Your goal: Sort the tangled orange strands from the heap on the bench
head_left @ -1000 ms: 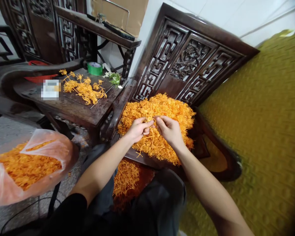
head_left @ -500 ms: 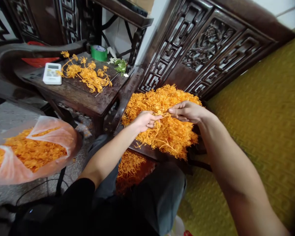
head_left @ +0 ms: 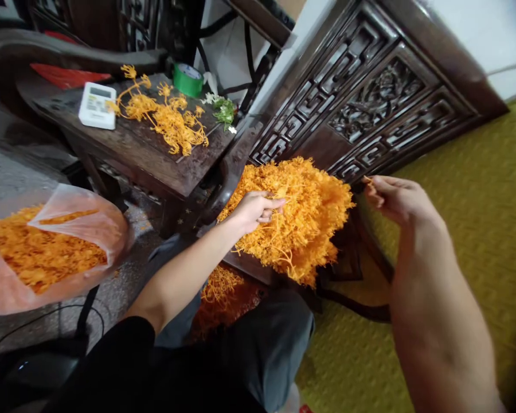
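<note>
- My left hand (head_left: 255, 209) is pinched shut on a small tuft of orange strands (head_left: 279, 229), right at the near edge of the big orange heap (head_left: 301, 212) piled on the seat of the carved dark-wood chair (head_left: 370, 97).
- My right hand (head_left: 395, 198) is lifted off to the right of the heap, over the yellow-green mat (head_left: 477, 229), fingers curled in. There's a speck of orange at the fingertips, so I'd say it's nipping a bit of strand, but the blur means I can't be sure.
- Handling guess: this stuff looks feather-light, thin and branchy. Strands hang loose from my left grip and snag on each other, so I reckon a tug would drag neighbours along.
- Probably brittle too. I'd pinch near the base of a clump where the stems bunch, not at the frilly tips, and go easy on the squeeze.
- More of the same material: a sorted bunch (head_left: 172, 117) on the small side table (head_left: 155, 163), a clear plastic bag (head_left: 47, 252) full of it at the left, and some scattered low down by my knees.
- Also on that table: a white remote (head_left: 97, 105), a green tape roll (head_left: 188, 79), some green trimmings (head_left: 225, 110).
</note>
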Demonstrator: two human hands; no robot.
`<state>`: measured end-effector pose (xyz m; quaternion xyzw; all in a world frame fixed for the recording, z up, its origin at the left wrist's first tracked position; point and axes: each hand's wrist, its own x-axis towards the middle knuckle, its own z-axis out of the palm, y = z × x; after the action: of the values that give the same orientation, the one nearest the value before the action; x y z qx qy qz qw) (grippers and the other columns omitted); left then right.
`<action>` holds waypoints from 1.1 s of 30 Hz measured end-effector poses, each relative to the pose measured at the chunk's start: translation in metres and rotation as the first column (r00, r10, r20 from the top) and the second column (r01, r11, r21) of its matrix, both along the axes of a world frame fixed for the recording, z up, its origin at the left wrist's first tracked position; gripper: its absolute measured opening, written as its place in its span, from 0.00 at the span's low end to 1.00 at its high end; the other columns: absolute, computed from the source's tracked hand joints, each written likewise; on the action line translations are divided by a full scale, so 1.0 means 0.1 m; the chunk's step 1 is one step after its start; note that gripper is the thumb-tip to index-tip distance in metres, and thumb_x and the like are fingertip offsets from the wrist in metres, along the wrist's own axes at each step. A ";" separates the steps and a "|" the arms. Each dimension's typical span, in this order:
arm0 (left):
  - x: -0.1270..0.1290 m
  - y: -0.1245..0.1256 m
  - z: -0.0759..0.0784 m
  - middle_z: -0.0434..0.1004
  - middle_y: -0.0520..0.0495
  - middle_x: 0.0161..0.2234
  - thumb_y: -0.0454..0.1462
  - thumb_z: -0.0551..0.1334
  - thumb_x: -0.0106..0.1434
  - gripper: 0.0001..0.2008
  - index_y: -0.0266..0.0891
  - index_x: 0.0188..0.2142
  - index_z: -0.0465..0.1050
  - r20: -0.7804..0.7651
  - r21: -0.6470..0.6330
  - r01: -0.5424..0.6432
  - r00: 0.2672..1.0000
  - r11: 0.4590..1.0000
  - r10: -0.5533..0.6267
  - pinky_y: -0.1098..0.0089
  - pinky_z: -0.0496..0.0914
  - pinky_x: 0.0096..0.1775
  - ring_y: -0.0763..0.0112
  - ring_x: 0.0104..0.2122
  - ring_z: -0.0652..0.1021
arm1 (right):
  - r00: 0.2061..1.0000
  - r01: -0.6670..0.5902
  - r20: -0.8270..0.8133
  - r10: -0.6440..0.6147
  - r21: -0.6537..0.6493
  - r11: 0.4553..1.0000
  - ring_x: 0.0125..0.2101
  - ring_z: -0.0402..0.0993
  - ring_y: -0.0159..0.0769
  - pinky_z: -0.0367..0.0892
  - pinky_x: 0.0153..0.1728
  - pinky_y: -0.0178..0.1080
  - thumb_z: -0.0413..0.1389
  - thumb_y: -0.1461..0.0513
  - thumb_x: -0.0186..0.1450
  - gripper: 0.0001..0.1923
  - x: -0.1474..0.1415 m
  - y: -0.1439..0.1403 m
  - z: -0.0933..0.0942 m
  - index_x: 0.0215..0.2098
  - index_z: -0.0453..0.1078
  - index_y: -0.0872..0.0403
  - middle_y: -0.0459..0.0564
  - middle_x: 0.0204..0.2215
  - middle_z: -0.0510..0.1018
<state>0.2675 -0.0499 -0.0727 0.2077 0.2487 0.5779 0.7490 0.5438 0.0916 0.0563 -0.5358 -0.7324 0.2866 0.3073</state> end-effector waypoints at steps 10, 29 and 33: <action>0.00 0.13 -0.10 0.75 0.45 0.27 0.29 0.69 0.62 0.08 0.32 0.30 0.71 0.143 0.059 -0.045 0.989 0.997 0.036 0.76 0.47 0.20 0.86 0.18 0.58 | 0.962 -0.091 -0.275 0.009 -0.287 0.954 0.31 0.66 0.35 0.63 0.32 0.42 0.57 0.57 0.65 0.12 -0.08 -0.53 -0.21 0.43 0.78 0.54 0.62 0.44 0.78; 0.38 -0.07 -0.05 0.67 0.55 0.28 0.29 0.71 0.60 0.19 0.40 0.31 0.58 -0.002 0.083 -0.015 1.000 0.996 0.015 0.76 0.49 0.22 0.85 0.19 0.62 | 0.971 -0.173 0.159 0.180 -0.057 0.983 0.23 0.67 0.31 0.60 0.22 0.36 0.67 0.44 0.61 0.21 -0.75 -1.43 -0.34 0.35 0.80 0.52 0.48 0.23 0.76; 0.35 -0.09 -0.01 0.73 0.53 0.31 0.29 0.74 0.55 0.23 0.41 0.30 0.56 -0.113 0.148 0.003 0.993 0.989 0.014 0.75 0.50 0.22 0.85 0.19 0.62 | 0.934 -0.249 0.270 0.234 0.023 0.968 0.26 0.71 0.34 0.63 0.26 0.37 0.64 0.42 0.63 0.24 -0.75 -1.45 -0.34 0.25 0.77 0.53 0.51 0.26 0.78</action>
<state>0.3028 -0.0588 -0.0736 0.2946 0.2480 0.5839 0.7147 0.4687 -0.0539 0.0220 -0.4663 -0.8349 0.2271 0.1842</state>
